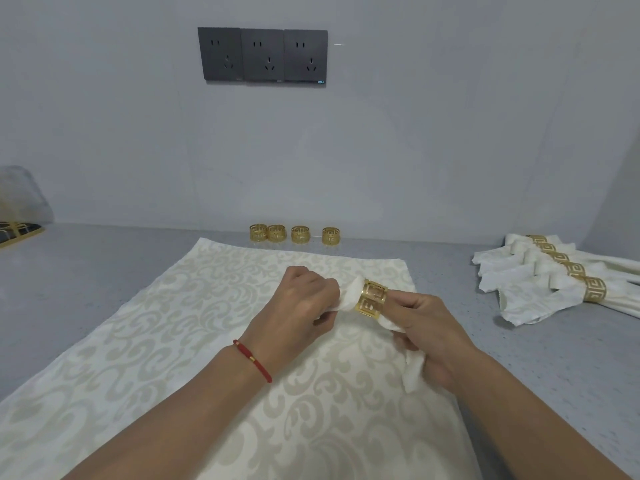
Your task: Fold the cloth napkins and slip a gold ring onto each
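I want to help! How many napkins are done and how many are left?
Five ringed napkins lie finished on the right. The left hand and right hand are pulling a napkin through a ring. Four spare rings wait, and a flat cloth is unfolded.

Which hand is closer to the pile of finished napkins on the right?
Right. The right hand, gripping the napkin behind its gold ring, is nearer the finished napkins; the left hand, pinching the napkin's tip, is farther.
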`<state>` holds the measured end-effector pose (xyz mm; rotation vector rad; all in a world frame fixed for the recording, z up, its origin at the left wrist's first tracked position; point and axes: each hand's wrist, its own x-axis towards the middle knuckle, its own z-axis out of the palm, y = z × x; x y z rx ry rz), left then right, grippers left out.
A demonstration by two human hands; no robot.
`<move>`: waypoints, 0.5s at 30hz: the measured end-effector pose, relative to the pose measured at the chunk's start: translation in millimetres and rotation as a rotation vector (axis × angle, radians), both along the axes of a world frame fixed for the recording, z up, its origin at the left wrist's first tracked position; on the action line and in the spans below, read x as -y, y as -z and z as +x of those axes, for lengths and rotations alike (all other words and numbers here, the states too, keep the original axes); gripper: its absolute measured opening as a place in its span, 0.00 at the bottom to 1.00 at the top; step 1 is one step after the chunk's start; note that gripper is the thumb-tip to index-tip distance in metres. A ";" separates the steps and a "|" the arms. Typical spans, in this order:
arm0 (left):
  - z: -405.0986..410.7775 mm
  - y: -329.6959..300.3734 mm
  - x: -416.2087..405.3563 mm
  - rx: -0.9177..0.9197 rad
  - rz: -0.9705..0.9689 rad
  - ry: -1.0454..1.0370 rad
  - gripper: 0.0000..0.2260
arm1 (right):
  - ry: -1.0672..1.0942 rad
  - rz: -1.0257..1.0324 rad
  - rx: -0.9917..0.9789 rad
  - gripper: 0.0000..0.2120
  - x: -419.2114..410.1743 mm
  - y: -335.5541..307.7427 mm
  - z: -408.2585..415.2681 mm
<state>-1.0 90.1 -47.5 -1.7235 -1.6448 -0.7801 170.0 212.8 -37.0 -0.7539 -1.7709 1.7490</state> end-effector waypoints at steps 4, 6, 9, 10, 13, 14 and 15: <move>-4.6 -1.8 -0.6 -0.053 -0.030 0.017 0.17 | 0.019 -0.016 -0.008 0.04 3.4 0.6 -3.7; -8.7 0.5 0.9 -0.062 -0.049 0.017 0.16 | -0.003 0.020 -0.019 0.03 4.6 -2.3 -2.8; -10.6 2.3 2.9 -0.062 -0.055 0.007 0.14 | -0.050 0.124 0.053 0.09 5.1 -3.3 -2.9; -11.3 2.6 3.0 -0.059 -0.061 0.003 0.14 | -0.062 0.139 0.067 0.10 5.3 -3.1 -2.9; -9.8 1.4 4.8 -0.036 -0.095 -0.005 0.10 | -0.059 0.166 0.054 0.06 3.5 -3.1 -2.9; -8.8 1.6 5.7 -0.020 -0.102 -0.013 0.09 | -0.050 0.174 0.033 0.06 2.9 -1.5 -4.0; -8.6 2.3 5.8 0.002 -0.107 -0.020 0.08 | -0.043 0.177 0.013 0.06 4.1 -1.3 -4.8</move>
